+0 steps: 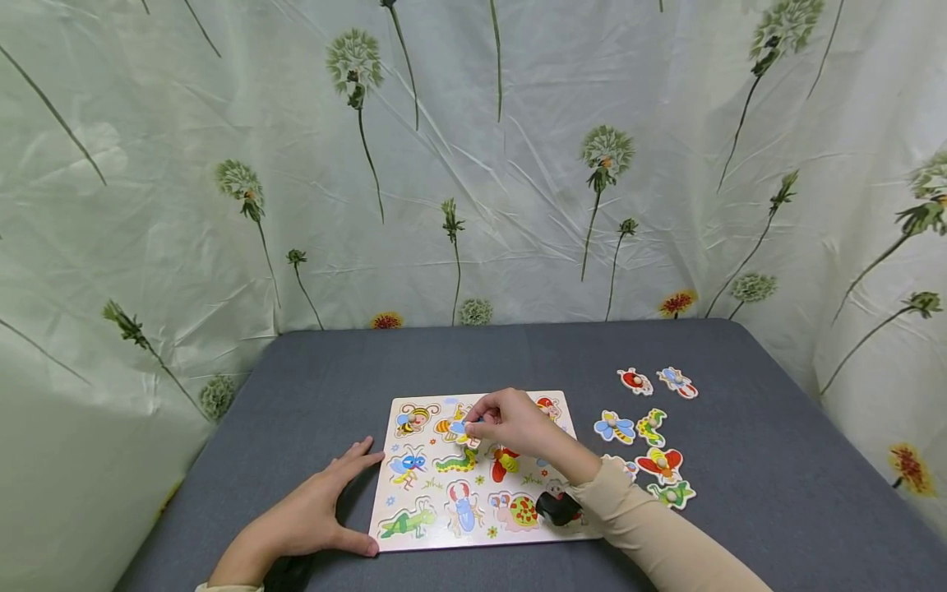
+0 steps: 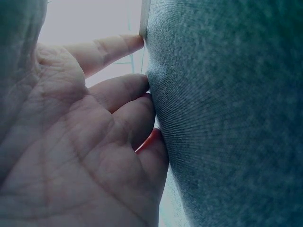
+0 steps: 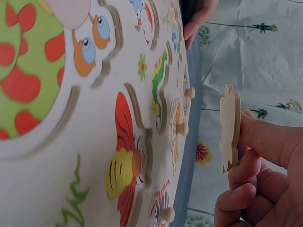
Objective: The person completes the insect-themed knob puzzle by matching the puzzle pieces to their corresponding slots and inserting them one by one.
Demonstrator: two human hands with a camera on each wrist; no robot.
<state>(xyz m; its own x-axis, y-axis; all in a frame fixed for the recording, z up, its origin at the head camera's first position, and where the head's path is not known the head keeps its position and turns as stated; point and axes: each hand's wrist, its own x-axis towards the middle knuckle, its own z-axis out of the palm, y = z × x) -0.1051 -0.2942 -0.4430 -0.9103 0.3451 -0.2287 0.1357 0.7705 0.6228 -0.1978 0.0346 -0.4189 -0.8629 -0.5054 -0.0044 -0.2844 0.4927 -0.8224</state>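
Note:
A wooden insect puzzle board (image 1: 436, 538) lies on the table. My left hand (image 1: 318, 501) rests at its left side, thumb by the near corner and fingertips along the edge; in the left wrist view the fingers (image 2: 118, 92) reach the edge fairly straight. Over the board's far part, my right hand (image 1: 518, 423) pinches a small puzzle piece with blue wings (image 1: 460, 431). Seen from the right wrist, the piece (image 3: 229, 130) stands on edge, bare wood back toward the board and apart from it. Its printed face is hidden there. Knobbed pieces, including a bee (image 1: 414, 419), sit in the far row.
Right of the board lie several loose pieces: a ladybird (image 1: 635, 381), a blue beetle (image 1: 676, 382), a blue-winged bee (image 1: 614, 427), a caterpillar (image 1: 651, 427), a red-winged bug (image 1: 660, 465) and a green insect (image 1: 672, 494). My right forearm partly covers another. A flowered curtain (image 1: 473, 164) hangs behind.

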